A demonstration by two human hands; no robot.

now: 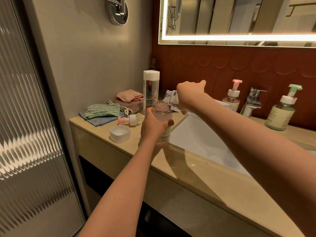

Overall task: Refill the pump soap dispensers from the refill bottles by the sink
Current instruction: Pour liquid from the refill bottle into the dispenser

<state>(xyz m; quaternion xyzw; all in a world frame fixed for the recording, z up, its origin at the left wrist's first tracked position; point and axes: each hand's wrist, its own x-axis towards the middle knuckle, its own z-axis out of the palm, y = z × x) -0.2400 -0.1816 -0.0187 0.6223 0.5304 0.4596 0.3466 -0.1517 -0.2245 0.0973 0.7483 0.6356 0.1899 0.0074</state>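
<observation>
At the near edge of the white sink (196, 139), holding the open pink see-through soap bottle (163, 115) in the left grip (154, 124), fingers wrapped round it. Clamping the right grip (189, 95) on a clear square refill bottle (170, 99), tipped with its mouth over the open neck. Seems mid-pour. On the tan desk (95, 132) beside, a pink-topped white pump (130, 119) and a white square cap (120, 133), both off. Left to do: pump back on, then maybe the pink-pump bottle (232, 98) and the green-pump bottle (282, 110) by the tap (253, 100).
</observation>
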